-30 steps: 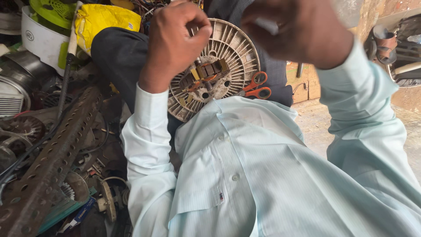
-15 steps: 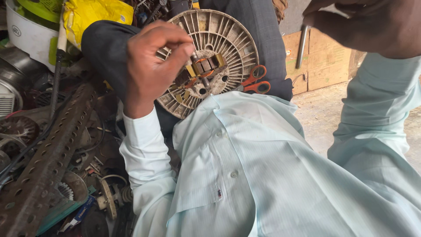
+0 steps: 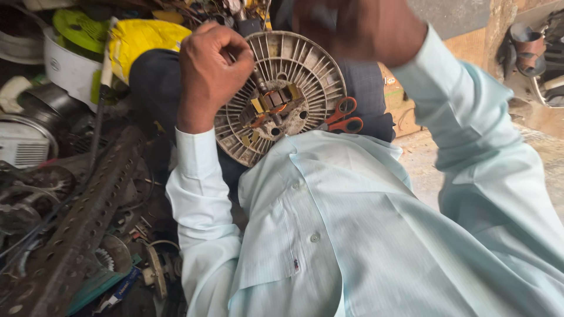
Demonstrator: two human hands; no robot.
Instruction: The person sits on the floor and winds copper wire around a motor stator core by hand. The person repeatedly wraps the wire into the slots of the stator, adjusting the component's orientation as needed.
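A round grey ribbed disc with copper windings at its centre rests tilted on my lap, against dark trousers. My left hand is closed in a fist at the disc's left edge, around a thin dark tool whose tip points at the windings. My right hand hovers above the disc's top edge, blurred; whether it holds anything is unclear. Red-handled scissors lie at the disc's lower right edge, just above my pale blue shirt.
A long perforated metal bar runs diagonally at the left among scrap parts and wires. Behind it stand a white pot, a green disc and a yellow bag. A wooden box is at the right.
My right hand swung away to the upper right and has come back over the disc's top edge. My left hand stays at the disc's left side, fingers curled tighter.
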